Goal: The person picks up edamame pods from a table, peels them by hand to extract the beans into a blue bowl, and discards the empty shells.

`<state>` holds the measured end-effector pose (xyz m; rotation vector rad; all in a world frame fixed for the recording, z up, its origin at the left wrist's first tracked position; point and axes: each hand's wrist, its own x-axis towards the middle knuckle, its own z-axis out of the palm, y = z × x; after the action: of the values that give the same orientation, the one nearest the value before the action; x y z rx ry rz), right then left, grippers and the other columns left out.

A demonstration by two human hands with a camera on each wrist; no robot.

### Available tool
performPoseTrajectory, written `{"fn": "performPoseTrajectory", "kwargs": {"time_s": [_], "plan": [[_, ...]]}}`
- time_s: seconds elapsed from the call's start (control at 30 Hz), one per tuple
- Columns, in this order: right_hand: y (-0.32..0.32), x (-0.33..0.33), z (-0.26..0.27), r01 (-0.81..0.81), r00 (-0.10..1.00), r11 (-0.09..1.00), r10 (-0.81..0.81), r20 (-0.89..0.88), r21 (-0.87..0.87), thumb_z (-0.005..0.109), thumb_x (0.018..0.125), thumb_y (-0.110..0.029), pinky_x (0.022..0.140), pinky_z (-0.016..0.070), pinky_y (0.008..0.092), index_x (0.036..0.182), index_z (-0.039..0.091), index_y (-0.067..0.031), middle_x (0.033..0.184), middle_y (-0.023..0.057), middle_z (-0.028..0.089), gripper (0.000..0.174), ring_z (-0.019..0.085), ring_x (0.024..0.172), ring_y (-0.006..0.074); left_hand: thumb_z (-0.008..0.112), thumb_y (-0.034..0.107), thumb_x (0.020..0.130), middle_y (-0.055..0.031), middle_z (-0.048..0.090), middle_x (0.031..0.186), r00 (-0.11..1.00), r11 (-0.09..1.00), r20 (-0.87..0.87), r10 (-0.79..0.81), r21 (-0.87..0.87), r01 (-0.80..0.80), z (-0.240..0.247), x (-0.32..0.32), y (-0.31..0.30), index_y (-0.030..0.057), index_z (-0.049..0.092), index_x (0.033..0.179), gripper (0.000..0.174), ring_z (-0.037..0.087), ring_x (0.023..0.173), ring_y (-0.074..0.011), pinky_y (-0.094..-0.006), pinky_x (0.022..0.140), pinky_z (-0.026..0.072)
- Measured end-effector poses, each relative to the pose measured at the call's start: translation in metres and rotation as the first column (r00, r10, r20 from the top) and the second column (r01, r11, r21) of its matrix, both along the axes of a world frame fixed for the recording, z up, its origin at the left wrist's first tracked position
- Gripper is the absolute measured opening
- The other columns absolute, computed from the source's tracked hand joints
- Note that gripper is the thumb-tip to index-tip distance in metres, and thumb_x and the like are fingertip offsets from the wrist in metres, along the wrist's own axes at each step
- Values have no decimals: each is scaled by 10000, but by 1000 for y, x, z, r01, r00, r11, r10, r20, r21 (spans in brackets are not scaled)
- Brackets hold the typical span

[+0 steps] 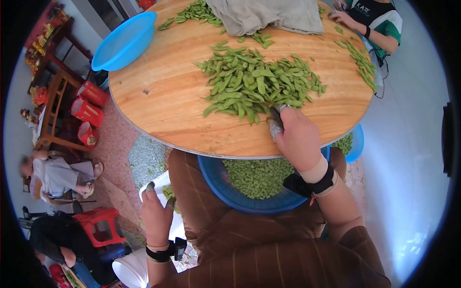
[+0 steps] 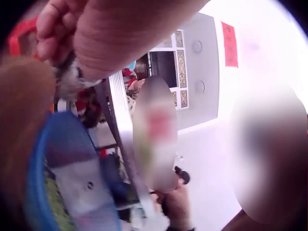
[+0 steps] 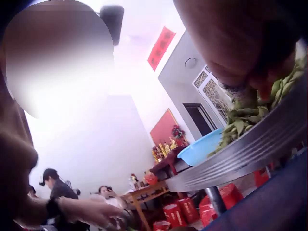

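My right hand (image 1: 298, 137) reaches over the near edge of the round wooden table, fingertips at the front of a heap of green soybean pods (image 1: 254, 79). Its thumb and finger ends have dark and silvery coverings; whether they pinch a pod I cannot tell. In the right wrist view this hand (image 3: 236, 45) hangs right over the pods. My left hand (image 1: 157, 218) is lowered beside my left leg, fingers loosely extended over a white container (image 1: 176, 225) with some green pieces in it. Its fingertips are dark too. Between my knees, a blue basin (image 1: 211, 185) holds shelled beans (image 1: 259, 177).
A light blue basin (image 1: 122, 43) sits at the table's left edge; a grey cloth (image 1: 269, 17) covers its far side. Another blue basin (image 1: 356, 144) stands right, below the table. Red buckets (image 1: 87, 111), a red stool (image 1: 99, 225) and seated people are at left; another person (image 1: 370, 24) sits across.
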<state>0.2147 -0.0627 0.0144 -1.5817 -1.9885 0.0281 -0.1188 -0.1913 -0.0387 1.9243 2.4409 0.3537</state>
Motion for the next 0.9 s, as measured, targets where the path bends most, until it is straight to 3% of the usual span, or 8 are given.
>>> {"fn": "performPoseTrajectory", "kwargs": {"time_s": [0.2, 0.27, 0.33, 0.37, 0.43, 0.53, 0.7, 0.9], "plan": [[-21, 9, 6, 5, 963, 997, -26, -269, -78, 649, 766, -77, 595, 475, 421, 905, 577, -10, 763, 199, 591, 171, 584, 692, 388, 595, 68, 868, -123, 631, 979, 716, 852, 477, -510, 168, 495, 26, 60, 37, -1, 610, 1095, 238, 611, 737, -179, -292, 682, 501], [-40, 12, 13, -18, 928, 989, -38, -371, -148, 662, 801, -103, 544, 460, 332, 909, 602, -13, 702, 124, 602, 153, 582, 598, 280, 552, 48, 893, -73, 629, 942, 381, 797, 790, -481, 212, 566, 35, 98, 53, 7, 581, 1170, 282, 590, 747, -131, -269, 695, 489], [-56, 16, 18, -402, 424, 767, -328, -844, -500, 674, 842, -138, 507, 414, 253, 943, 623, -28, 704, 24, 583, 158, 523, 547, 140, 539, 54, 916, -32, 622, 915, 45, 769, 919, -392, 300, 565, 35, 132, 61, 36, 556, 1227, 312, 570, 750, -111, -252, 679, 467], [-62, 21, 15, -573, 265, 694, -346, -900, -435, 661, 871, -146, 489, 372, 202, 994, 613, -34, 746, -26, 559, 173, 471, 556, 52, 539, 54, 916, -32, 622, 915, 41, 766, 919, -393, 302, 567, 37, 146, 63, 36, 556, 1227, 312, 570, 750, -111, -252, 679, 467], [-73, 21, 10, -650, 104, 648, -443, -891, -398, 658, 874, -144, 485, 374, 210, 1027, 595, -27, 757, -17, 565, 203, 473, 550, 61, 541, 77, 935, -12, 618, 915, -401, 810, 912, 84, 171, 560, 43, 167, 65, 50, 556, 1211, 278, 553, 761, -86, -233, 668, 446], [-82, 25, 1, -707, -46, 613, -538, -842, -353, 635, 889, -146, 480, 368, 212, 1141, 538, -16, 778, -9, 577, 299, 469, 542, 67, 559, 94, 938, -22, 630, 916, -422, 841, 907, 20, 213, 497, 35, 178, 64, 49, 587, 1135, 204, 546, 730, -66, -213, 621, 437], [-88, 19, 7, -396, 672, 857, 25, -740, -330, 554, 901, -107, 652, 496, 292, 1181, 510, 15, 819, 89, 633, 309, 619, 693, 170, 564, 59, 918, -12, 649, 891, -172, 859, 982, 72, 26, 512, 41, 161, 62, 29, 599, 1082, 170, 548, 671, -60, -198, 589, 445], [-84, 21, 5, -530, 712, 773, 184, -677, -348, 545, 850, -31, 730, 496, 308, 1205, 498, 12, 847, 120, 641, 360, 655, 789, 224, 575, 27, 896, -4, 651, 883, 1, 822, 995, -101, 83, 563, 38, 162, 57, 8, 611, 1080, 188, 565, 710, -52, -213, 606, 467]]}}
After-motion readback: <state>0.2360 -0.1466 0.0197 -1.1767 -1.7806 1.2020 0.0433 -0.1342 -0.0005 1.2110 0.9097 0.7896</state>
